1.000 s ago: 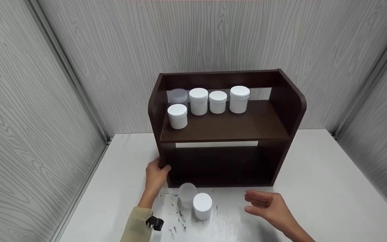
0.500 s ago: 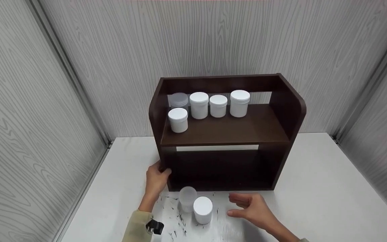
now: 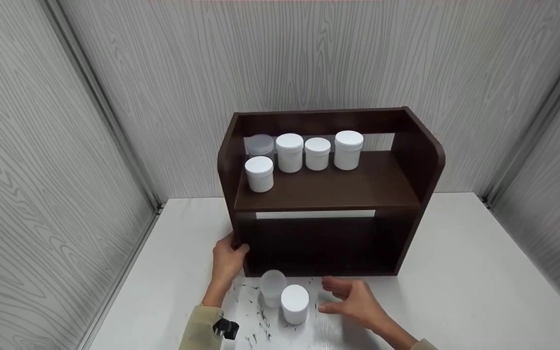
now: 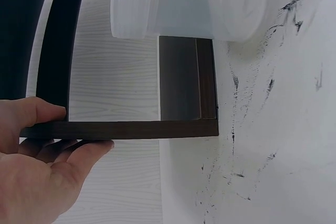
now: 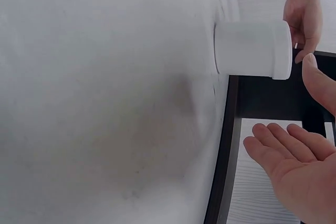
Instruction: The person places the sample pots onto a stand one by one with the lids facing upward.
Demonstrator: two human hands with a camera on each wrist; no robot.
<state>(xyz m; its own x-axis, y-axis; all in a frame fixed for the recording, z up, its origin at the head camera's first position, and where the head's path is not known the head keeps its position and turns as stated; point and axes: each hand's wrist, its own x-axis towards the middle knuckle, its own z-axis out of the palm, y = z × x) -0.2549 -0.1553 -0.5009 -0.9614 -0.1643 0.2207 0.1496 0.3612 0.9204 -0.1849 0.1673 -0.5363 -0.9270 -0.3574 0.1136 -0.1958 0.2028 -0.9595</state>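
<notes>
My left hand grips the left side panel of a dark brown two-tier shelf, thumb on the inner face and fingers outside, as the left wrist view shows. On the table before the shelf stands a white lidded jar. Just behind it, to the left, is a translucent jar, seen from close up in the left wrist view. To the right of the white jar my right hand hovers with thumb and fingers spread apart, holding nothing; a gap separates it from the jar.
Several jars line the upper tier: a translucent jar at back left, a white jar before it, and more white jars along the back. Dark scuffs mark the white table. Grey wood-grain walls enclose it.
My right hand has moved left, toward the white jar, its fingers still spread. The left hand keeps its grip on the shelf panel. The head view has tilted up slightly.
</notes>
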